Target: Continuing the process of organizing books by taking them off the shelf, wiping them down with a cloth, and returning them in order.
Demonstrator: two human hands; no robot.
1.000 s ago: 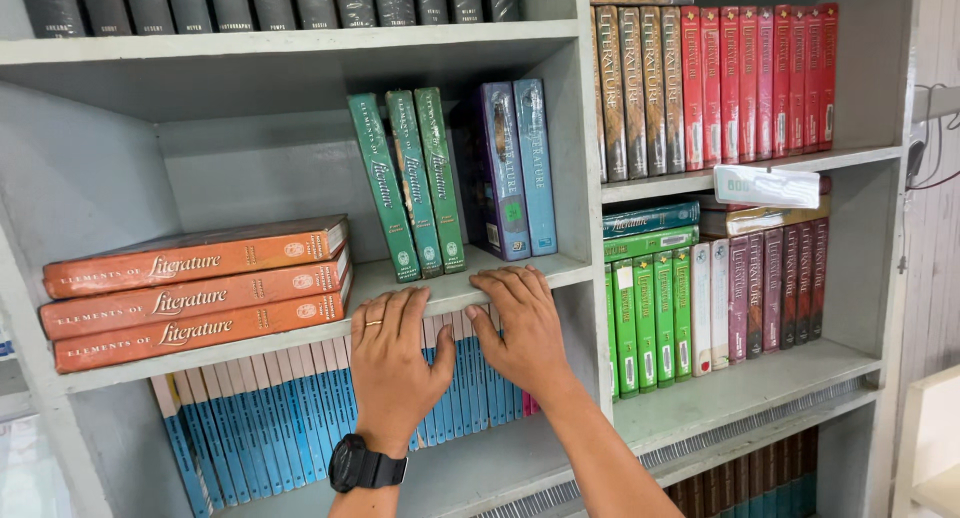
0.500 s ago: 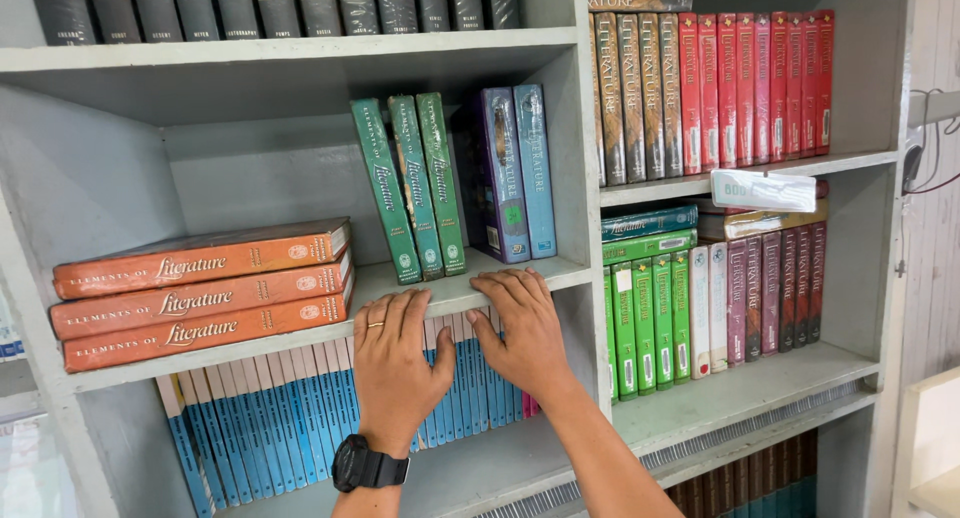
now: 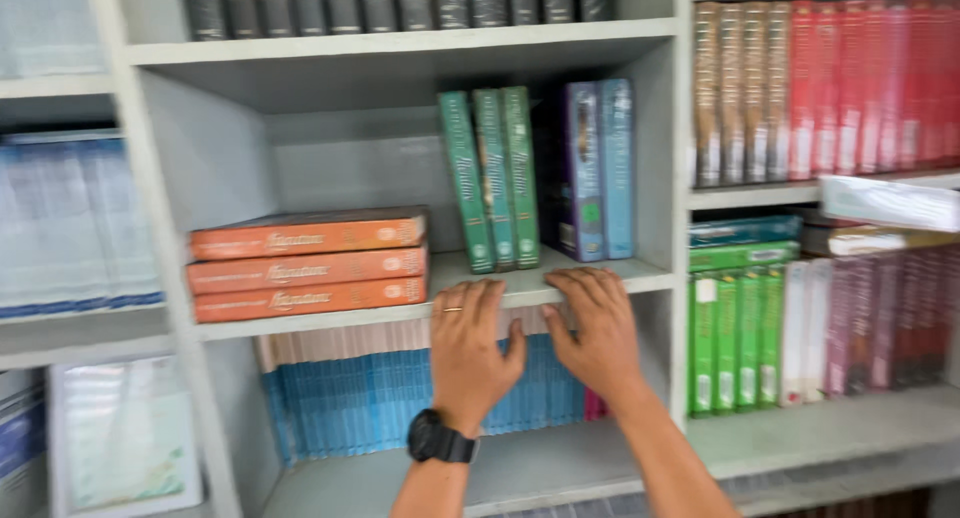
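My left hand [image 3: 468, 356], with a black watch on the wrist and a ring on one finger, lies flat against the row of thin blue books [image 3: 350, 398] on the lower shelf, fingertips at the grey shelf edge [image 3: 330, 321] above. My right hand [image 3: 600, 333] rests beside it, fingers spread over the same row and touching the shelf edge. Neither hand grips anything. On the shelf above stand three leaning green books [image 3: 490, 178] and purple and blue books [image 3: 598, 168]. Three orange books [image 3: 308, 263] lie stacked flat to the left.
Grey bookcase with several compartments. Dark volumes [image 3: 380, 3] fill the top shelf. Red and brown books [image 3: 830, 88] stand at upper right, green and maroon ones [image 3: 800, 338] below them. Pale blue books [image 3: 70, 228] sit in the left bay.
The view has shifted left and blurred, so the shelves sit further right in the picture. Both hands stay flat on the blue books under the shelf edge.
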